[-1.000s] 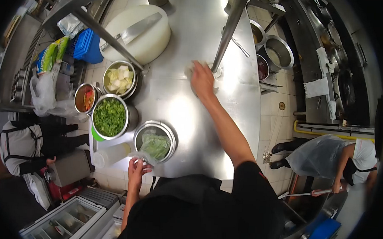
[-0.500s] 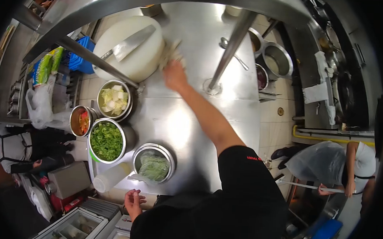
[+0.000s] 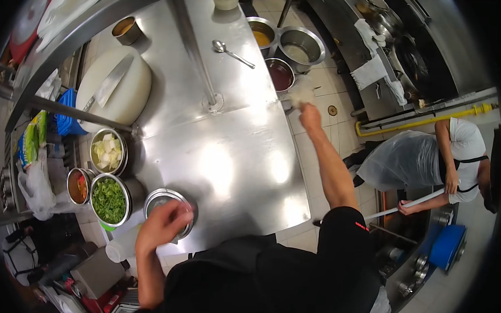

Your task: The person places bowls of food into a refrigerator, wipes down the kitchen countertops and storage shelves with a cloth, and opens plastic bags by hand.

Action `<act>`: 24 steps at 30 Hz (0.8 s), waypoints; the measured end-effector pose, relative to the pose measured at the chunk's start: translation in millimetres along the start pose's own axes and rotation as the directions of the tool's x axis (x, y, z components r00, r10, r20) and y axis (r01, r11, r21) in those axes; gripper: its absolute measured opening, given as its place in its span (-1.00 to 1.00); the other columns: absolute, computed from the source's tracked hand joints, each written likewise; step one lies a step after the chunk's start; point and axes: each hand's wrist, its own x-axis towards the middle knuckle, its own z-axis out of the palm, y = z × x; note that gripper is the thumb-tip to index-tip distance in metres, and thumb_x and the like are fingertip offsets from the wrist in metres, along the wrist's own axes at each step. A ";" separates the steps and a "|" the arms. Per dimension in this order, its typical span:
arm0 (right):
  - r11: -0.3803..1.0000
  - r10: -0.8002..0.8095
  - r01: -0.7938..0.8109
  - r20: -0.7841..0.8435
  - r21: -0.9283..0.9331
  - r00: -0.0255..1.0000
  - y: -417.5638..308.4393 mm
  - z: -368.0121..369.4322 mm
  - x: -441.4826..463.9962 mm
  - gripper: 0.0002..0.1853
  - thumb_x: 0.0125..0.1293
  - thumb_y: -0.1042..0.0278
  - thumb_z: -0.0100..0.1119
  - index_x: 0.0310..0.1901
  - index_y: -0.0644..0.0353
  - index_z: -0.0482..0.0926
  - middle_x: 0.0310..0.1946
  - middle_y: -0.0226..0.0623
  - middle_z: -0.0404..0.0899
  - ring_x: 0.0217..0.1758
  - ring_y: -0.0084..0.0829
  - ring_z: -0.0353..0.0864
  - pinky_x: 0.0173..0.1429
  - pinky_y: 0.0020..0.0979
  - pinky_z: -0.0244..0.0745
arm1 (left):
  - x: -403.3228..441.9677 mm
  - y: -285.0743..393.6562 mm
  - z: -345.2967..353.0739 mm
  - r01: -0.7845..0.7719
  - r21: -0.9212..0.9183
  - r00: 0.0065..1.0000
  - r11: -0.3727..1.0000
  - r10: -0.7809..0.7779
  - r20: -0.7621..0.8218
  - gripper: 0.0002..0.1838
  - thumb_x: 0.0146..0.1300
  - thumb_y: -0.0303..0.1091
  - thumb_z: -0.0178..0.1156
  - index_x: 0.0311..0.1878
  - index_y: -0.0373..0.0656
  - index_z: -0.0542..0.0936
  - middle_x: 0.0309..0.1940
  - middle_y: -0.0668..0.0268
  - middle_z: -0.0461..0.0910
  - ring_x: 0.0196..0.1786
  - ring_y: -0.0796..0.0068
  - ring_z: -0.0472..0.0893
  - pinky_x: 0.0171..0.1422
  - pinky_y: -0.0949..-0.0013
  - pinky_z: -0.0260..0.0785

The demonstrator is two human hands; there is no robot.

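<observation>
- Far left there's a little steel pot of red pieces (image 3: 82, 188), then pots of chopped pale vegetables (image 3: 106, 151) and chopped greens (image 3: 108, 199). That lot looks cut up and done, though none of them has a lid on.
- Just above those, a cleaver (image 3: 114, 82) lies flat on the round white board (image 3: 137, 90). Nobody's holding it.
- Below the greens, a whitish plastic bottle (image 3: 122, 246) is lying on its side, I think.
- Left hand (image 3: 165, 224) hovers over a steel pot (image 3: 166, 192), fingers loosely curled. Can't tell if it's pinching anything, and it mostly hides what's inside.
- Mid-surface (image 3: 245, 148), lots of glare. A spoon (image 3: 232, 54) lies further up, so tidying looks only partly done to me.
- Right hand (image 3: 311, 119) is closed on a blurry pale cloth (image 3: 301, 95), out past the surface's right edge, near a pot of dark red stuff (image 3: 280, 75).
- With the cloth in hand, I'd call the job unfinished; how much of the surface it's covered, no clue.
- Far right, a co-worker (image 3: 418, 158) in a plastic apron grips a long pole (image 3: 424, 202).
</observation>
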 end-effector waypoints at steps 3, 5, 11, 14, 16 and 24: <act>0.967 0.031 0.092 -0.467 0.237 0.884 7.6 -40.8 -15.0 -0.73 0.11 0.60 0.01 -0.15 0.24 0.59 -0.32 0.00 0.55 -0.21 -0.03 0.55 -0.14 -0.19 0.43 | 115.0 44.3 19.4 -0.095 -0.064 0.992 0.993 0.099 0.076 -0.69 0.27 -0.29 0.16 0.02 -0.23 0.52 -0.42 0.42 0.54 -0.45 0.70 0.45 -0.40 0.57 0.32; 0.903 -0.028 0.246 -0.522 0.353 0.853 -16.2 -51.0 -44.2 -0.72 0.07 0.64 0.01 -0.18 0.23 0.61 -0.44 -0.04 0.51 -0.31 -0.04 0.52 -0.21 -0.19 0.41 | 215.5 62.2 34.4 -0.177 -0.084 0.980 0.981 0.167 -0.112 -0.70 0.25 -0.36 0.14 0.02 -0.24 0.52 -0.44 0.40 0.53 -0.48 0.67 0.45 -0.45 0.55 0.32; 0.872 -0.461 0.453 -0.002 0.187 0.888 -120.7 -2.5 -122.0 -0.56 0.09 0.11 0.23 0.05 -0.08 0.56 0.27 -0.05 0.24 0.34 -0.04 0.17 0.42 -0.03 -0.08 | 484.5 75.8 17.7 0.247 0.244 0.742 0.938 -0.021 -0.670 -0.56 0.01 -0.07 0.25 -0.21 -0.28 0.63 -0.21 -0.02 0.62 -0.09 0.05 0.61 0.03 0.17 0.44; 0.832 -0.499 0.499 -0.066 0.242 0.864 -131.1 18.6 -102.6 -0.52 0.14 -0.05 0.15 0.10 -0.12 0.52 0.31 -0.21 0.22 0.41 -0.10 0.08 0.45 -0.03 -0.16 | 517.5 109.9 18.0 0.319 0.155 0.629 0.935 -0.087 -0.772 -0.65 0.03 -0.18 0.21 -0.27 -0.31 0.63 -0.19 -0.01 0.62 -0.07 0.05 0.61 0.06 0.19 0.44; 0.795 -0.558 0.548 -0.038 0.261 0.829 -122.1 26.0 -79.1 -0.56 0.18 -0.02 0.11 0.08 -0.12 0.53 0.31 -0.29 0.24 0.41 -0.13 0.09 0.46 -0.02 -0.16 | 533.7 97.9 11.7 0.330 0.131 0.586 0.935 -0.094 -0.805 -0.71 0.04 -0.25 0.17 -0.30 -0.32 0.64 -0.18 -0.01 0.61 -0.05 0.05 0.60 0.08 0.19 0.44; 0.552 -0.834 0.760 0.231 0.342 0.501 -114.1 36.5 77.5 -0.67 0.25 0.11 0.01 0.02 -0.14 0.58 0.24 -0.34 0.34 0.37 -0.26 0.19 0.46 -0.12 -0.06 | 428.6 69.8 26.1 -0.160 0.091 0.852 0.983 0.185 -0.490 -0.70 0.18 -0.21 0.17 -0.48 -0.29 0.56 -0.61 0.14 0.58 -0.49 0.31 0.58 -0.38 0.27 0.39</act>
